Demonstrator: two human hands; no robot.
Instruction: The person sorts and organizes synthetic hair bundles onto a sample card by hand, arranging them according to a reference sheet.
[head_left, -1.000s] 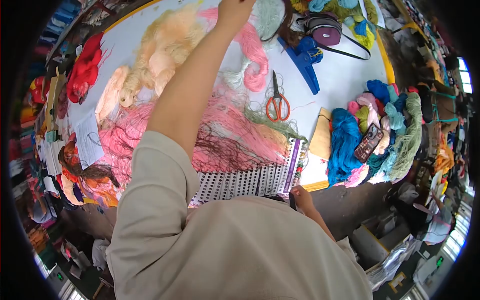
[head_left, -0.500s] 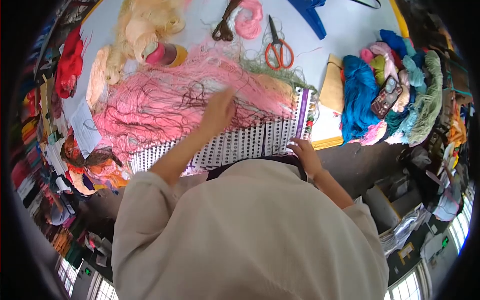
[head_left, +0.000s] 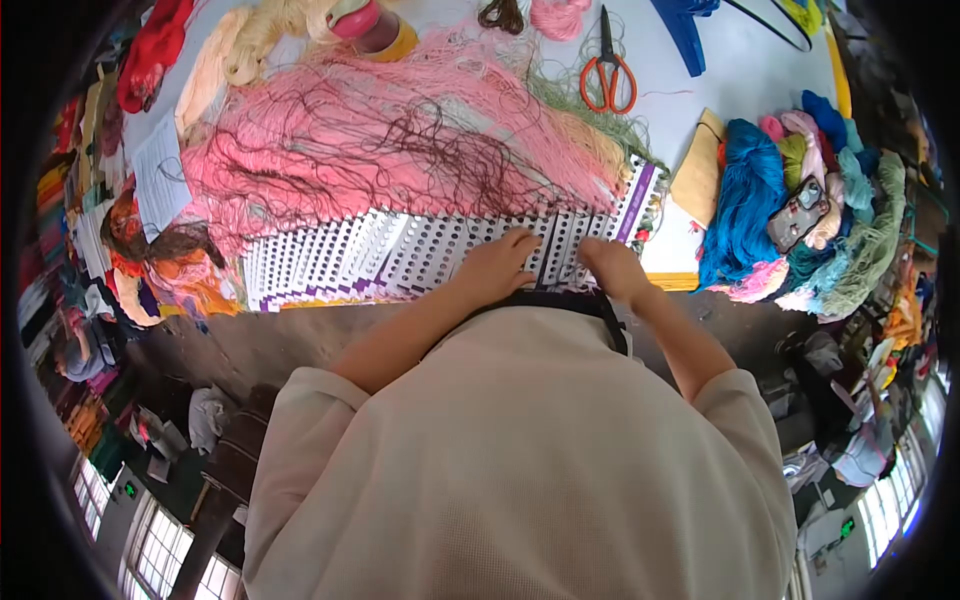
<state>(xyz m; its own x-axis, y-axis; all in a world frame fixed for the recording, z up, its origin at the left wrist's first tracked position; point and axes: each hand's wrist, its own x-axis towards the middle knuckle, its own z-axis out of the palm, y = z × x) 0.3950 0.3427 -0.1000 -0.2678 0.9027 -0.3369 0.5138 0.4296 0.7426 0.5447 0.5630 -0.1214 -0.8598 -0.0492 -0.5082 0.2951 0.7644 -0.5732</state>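
Observation:
A fanned row of white punched thread cards (head_left: 420,245) runs along the table's front edge, overlapping one another, some with purple ends. Near the row's right part, my left hand (head_left: 495,268) lies over the cards, its bent fingers and thumb gripping at a card edge. Just to its right, my right hand (head_left: 615,270) has curled fingers closed on another card; its fingertips are partly hidden. From the cards' far ends spreads a mass of pink threads (head_left: 300,140), with dark brown threads (head_left: 420,135) tangled across it. The rightmost card has a purple band (head_left: 637,203).
Orange-handled scissors (head_left: 607,80) lie beyond the threads. A blue plastic tool (head_left: 685,35) is farther back. On the right are a brown card (head_left: 698,168), blue yarn (head_left: 742,200) and a phone (head_left: 800,215). Red yarn (head_left: 152,55) and a paper sheet (head_left: 160,175) lie left.
My left hand has come down from above the pink threads to the cards, beside my right hand. My right hand has moved slightly and closed on a card. The view has shifted.

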